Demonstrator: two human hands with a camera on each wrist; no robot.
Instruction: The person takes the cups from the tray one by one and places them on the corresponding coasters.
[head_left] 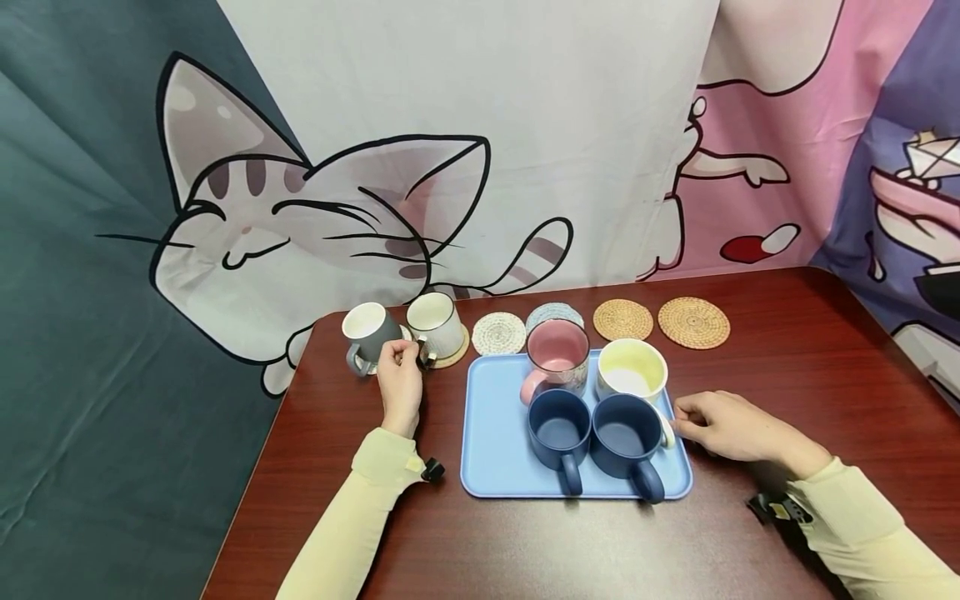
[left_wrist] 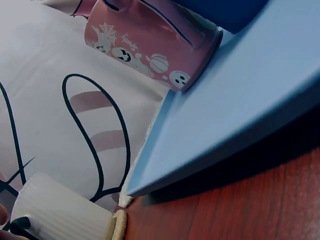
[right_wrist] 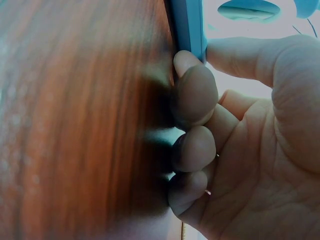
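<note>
At the table's left back corner, my left hand has thumb and fingertips at the handle of a white mug with a dark rim, seemingly pinching it. That mug stands upright on a woven coaster; in the left wrist view only the fingers' edges show beside it. Just left of the hand is a grey mug, white inside. My right hand pinches the right rim of a light blue tray, thumb above and curled fingers below. The tray carries a pink mug, a yellow-lined white mug and two navy mugs.
Behind the tray lie a white coaster, a pale blue coaster and two tan coasters. A printed cat curtain hangs along the back edge of the brown table.
</note>
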